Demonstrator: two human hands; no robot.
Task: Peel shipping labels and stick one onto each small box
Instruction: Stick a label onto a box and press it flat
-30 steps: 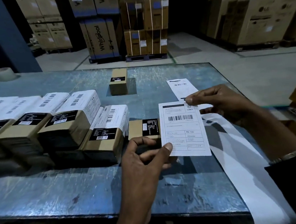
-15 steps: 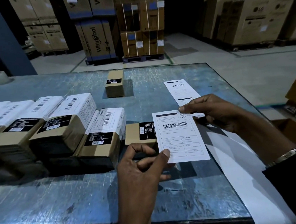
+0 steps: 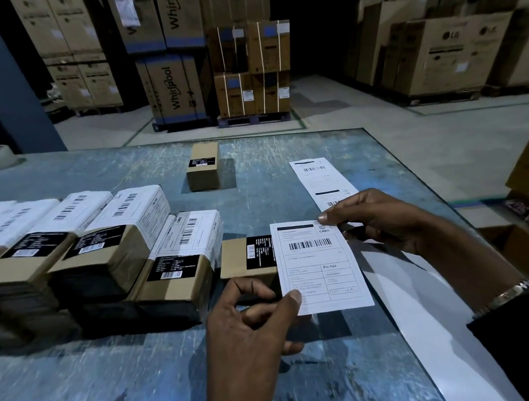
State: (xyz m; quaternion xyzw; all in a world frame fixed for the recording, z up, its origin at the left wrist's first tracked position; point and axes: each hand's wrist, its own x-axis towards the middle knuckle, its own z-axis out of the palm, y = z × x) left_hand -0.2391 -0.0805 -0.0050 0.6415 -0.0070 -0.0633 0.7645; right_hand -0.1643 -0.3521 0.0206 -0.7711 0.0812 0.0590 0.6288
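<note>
My left hand [image 3: 250,323] pinched the lower left corner of the peeled label [image 3: 319,263], thumb on its face, while my right hand [image 3: 380,220] pinched its top right corner. The label hung over the right end of an unlabelled small box [image 3: 245,258] on the table [image 3: 113,383]. Labelled boxes [image 3: 118,235] crowded in just left of it. The label strip [image 3: 318,177] trailed beyond my right hand, and another bare box [image 3: 203,167] stood farther back.

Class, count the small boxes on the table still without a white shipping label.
2: one box alone far mid-table, one unlabelled box beside the labelled row, behind the held label. Others may be hidden.
</note>
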